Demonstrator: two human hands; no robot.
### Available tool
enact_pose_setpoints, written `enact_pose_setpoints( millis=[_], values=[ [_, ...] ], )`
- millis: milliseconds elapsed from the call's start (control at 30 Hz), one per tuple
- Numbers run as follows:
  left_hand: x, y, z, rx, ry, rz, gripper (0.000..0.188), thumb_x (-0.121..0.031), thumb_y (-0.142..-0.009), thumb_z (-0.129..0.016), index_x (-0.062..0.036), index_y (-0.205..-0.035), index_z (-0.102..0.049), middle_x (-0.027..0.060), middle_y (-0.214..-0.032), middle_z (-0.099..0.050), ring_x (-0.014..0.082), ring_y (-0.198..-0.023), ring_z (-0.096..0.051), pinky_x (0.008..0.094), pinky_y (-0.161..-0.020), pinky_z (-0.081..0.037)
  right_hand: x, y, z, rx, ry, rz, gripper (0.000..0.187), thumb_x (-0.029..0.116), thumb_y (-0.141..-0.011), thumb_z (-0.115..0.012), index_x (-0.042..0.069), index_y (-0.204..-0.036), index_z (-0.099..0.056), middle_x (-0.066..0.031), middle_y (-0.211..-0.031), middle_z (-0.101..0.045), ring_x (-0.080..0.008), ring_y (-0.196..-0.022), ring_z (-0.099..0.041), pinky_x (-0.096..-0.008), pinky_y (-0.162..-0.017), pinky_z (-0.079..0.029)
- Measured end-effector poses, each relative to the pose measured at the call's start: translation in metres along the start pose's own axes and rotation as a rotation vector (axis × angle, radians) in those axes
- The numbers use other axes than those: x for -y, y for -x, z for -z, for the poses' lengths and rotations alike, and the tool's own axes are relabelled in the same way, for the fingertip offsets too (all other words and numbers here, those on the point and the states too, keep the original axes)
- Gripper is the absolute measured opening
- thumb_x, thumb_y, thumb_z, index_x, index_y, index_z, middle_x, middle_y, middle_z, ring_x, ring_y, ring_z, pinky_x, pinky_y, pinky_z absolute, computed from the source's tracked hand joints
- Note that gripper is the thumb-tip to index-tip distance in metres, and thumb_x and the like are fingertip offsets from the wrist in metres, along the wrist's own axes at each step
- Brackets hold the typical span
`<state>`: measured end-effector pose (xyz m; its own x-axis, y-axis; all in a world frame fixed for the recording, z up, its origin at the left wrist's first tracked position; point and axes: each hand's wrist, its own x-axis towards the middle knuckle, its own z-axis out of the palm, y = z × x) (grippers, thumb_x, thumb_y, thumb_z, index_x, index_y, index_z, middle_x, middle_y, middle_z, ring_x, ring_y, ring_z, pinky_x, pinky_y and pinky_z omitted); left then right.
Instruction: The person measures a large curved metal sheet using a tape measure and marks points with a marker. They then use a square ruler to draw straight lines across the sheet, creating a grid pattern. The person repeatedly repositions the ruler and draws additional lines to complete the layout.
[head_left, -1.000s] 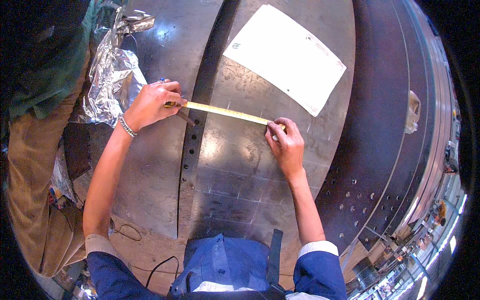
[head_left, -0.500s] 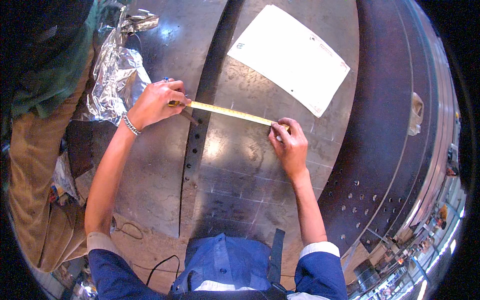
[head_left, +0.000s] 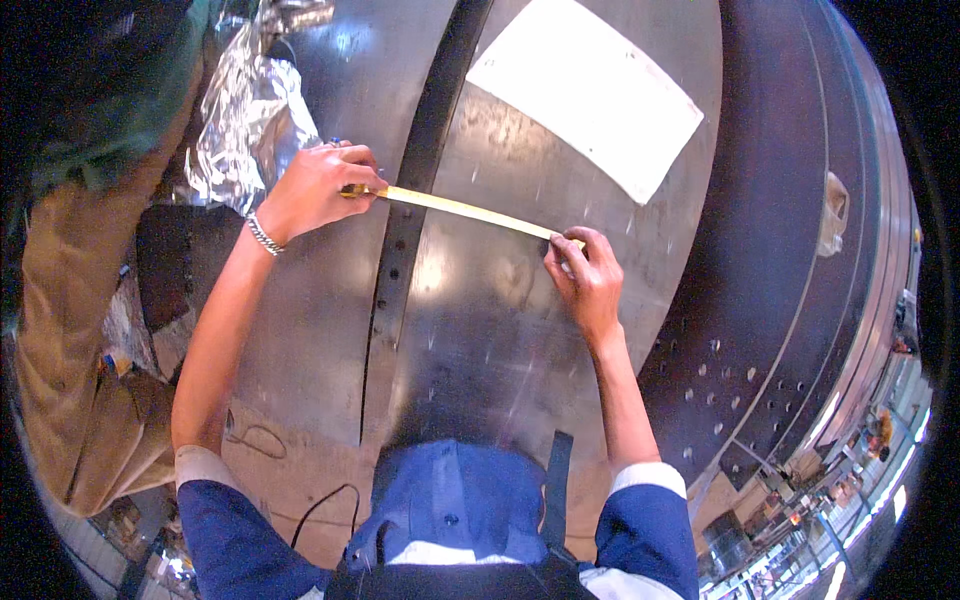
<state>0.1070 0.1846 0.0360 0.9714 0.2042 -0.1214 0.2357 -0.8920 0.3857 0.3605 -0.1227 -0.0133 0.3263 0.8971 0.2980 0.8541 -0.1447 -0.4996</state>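
Curved sheet-metal panel (head_left: 500, 330), bare and reflective, with dark perforated strip (head_left: 400, 270) running top to bottom and white paper sheet (head_left: 585, 95) lying flat near upper edge; crumpled foil (head_left: 245, 120) at left, beyond panel edge. Yellow measuring tape (head_left: 465, 209) stretched slantwise across dark strip and onto bright metal, from upper left down to right, lying on or just over surface. Left hand (head_left: 315, 190) clenched around near end of tape, thumb on top; case, if any, hidden inside fist. Right hand (head_left: 585, 280) with fingertips (head_left: 568, 250) curled down, pinning far end of tape against panel; grip appears to be a press, not a full wrap. Handling judgement: tape light, thin, springy along its length, liable to twist or buckle if slackened and to slide on polished metal; best held at both ends only, kept taut, pressed flat at far end with fingertip pads, edges avoided as possibly sharp. Comparison with earlier frames: same two-handed stretch, same slant of tape, same holds at both ends; right hand and tape end marginally further right along panel, left hand essentially unmoved; paper sheet and foil unchanged in position
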Motion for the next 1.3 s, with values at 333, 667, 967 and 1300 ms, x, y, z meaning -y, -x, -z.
enact_pose_setpoints(
  millis=[333, 667, 967, 1300],
  values=[
    [-0.094, 0.160, -0.063, 0.087, 0.136, 0.112, 0.016, -0.020, -0.078, -0.076, -0.0166, -0.094, -0.075, 0.0007, -0.090, -0.065, 0.0228, -0.090, -0.066, 0.0401, -0.071, -0.057, 0.098, 0.167, 0.007, 0.116, -0.044, -0.062, 0.021, 0.008, -0.077, -0.081, 0.007, -0.094, -0.069, -0.0076, -0.096, -0.066, -0.0259, -0.083, -0.068, -0.0372, -0.069, -0.057],
    [-0.099, 0.166, -0.074, 0.079, 0.041, 0.135, 0.016, -0.018, -0.078, -0.075, -0.0164, -0.094, -0.076, 0.0015, -0.091, -0.063, 0.0243, -0.093, -0.065, 0.0421, -0.079, -0.056, 0.102, 0.180, -0.009, 0.073, 0.045, -0.087, 0.020, 0.011, -0.080, -0.078, 0.009, -0.096, -0.066, -0.0079, -0.104, -0.064, -0.0278, -0.090, -0.068, -0.0398, -0.073, -0.058],
    [-0.091, 0.174, -0.082, -0.024, 0.035, 0.051, 0.019, -0.020, -0.079, -0.078, -0.0164, -0.097, -0.076, 0.0033, -0.092, -0.064, 0.0260, -0.089, -0.066, 0.0410, -0.073, -0.057, 0.105, 0.179, -0.009, 0.084, 0.072, -0.098, 0.016, 0.015, -0.085, -0.075, 0.011, -0.099, -0.068, -0.0072, -0.103, -0.064, -0.0276, -0.090, -0.068, -0.0399, -0.073, -0.058],
    [-0.092, 0.172, -0.079, 0.027, 0.020, 0.068, 0.015, -0.019, -0.083, -0.075, -0.0163, -0.098, -0.076, 0.0038, -0.094, -0.064, 0.0271, -0.092, -0.066, 0.0421, -0.077, -0.057, 0.105, 0.179, -0.006, 0.060, 0.063, -0.092, 0.017, 0.014, -0.084, -0.076, 0.010, -0.099, -0.069, -0.0073, -0.103, -0.064, -0.0274, -0.092, -0.068, -0.0396, -0.076, -0.058]
  ],
)
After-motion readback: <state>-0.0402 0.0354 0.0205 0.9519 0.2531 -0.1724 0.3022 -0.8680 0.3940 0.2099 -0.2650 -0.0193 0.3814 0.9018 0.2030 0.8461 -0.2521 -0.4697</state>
